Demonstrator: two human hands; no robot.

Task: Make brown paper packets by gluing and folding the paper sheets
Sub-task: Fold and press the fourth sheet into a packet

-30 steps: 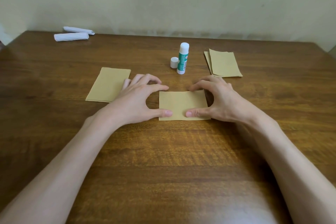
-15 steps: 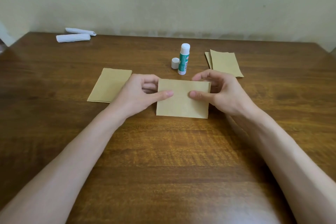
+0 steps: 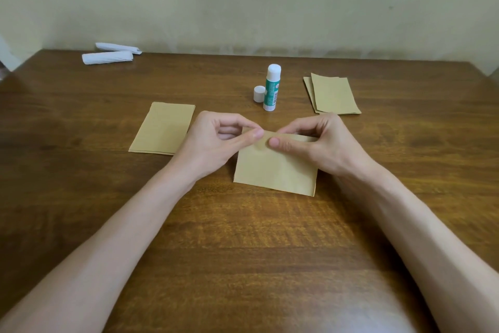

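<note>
Hanging toward 6 o'clock from its pinched far edge, the folded brown paper rectangle (image 3: 275,170) was held over the middle of the dark wooden table (image 3: 243,251), long axis 9-to-3 o'clock, thumb pressed against forefinger by the left hand (image 3: 216,143) and right hand (image 3: 321,143), both equally near.

One glue stick (image 3: 272,88) and one cap (image 3: 258,94) stand toward the desk's (image 3: 243,238) far edge. Two white paper rolls (image 3: 108,58) (image 3: 117,47) lie at its far left corner. There are two brown paper piles (image 3: 164,130) (image 3: 334,95) and one folded brown sheet (image 3: 275,170).
</note>
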